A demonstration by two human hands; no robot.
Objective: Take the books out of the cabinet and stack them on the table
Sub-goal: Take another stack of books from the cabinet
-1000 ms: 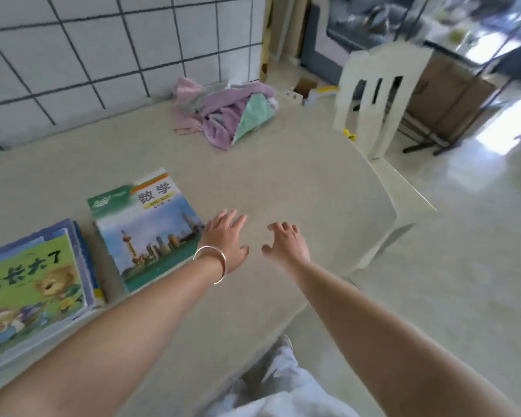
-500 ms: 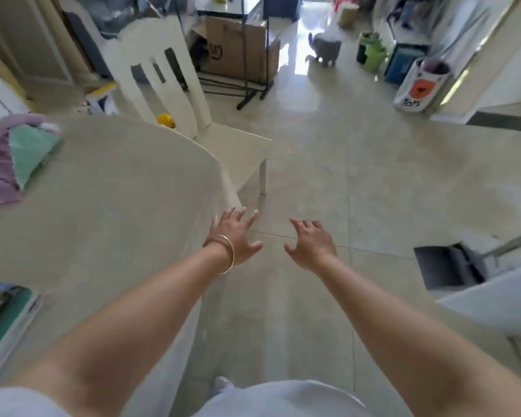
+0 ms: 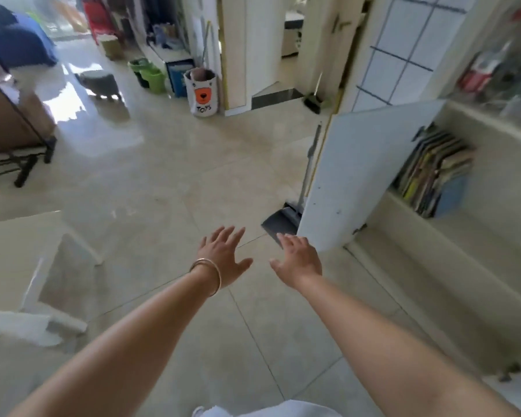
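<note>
A row of thin books (image 3: 433,173) leans inside the low white cabinet (image 3: 494,188) at the right, behind its swung-out door (image 3: 361,176). My left hand (image 3: 223,257), with a bangle at the wrist, and my right hand (image 3: 298,260) are held out over the tiled floor, fingers spread and holding nothing. Both hands are well short of the cabinet, left of and below the door. The table and the books on it are out of view.
A dustpan and broom (image 3: 286,218) stand by the door's lower edge. A white chair seat (image 3: 27,260) is at the left. A "TOYS" bag (image 3: 202,94), green bins (image 3: 151,75) and a black rack (image 3: 21,152) stand farther off.
My view has swung right from the table and its books, across the chair and floor, to the open cabinet. Both hands stayed open and empty, held out in front.
</note>
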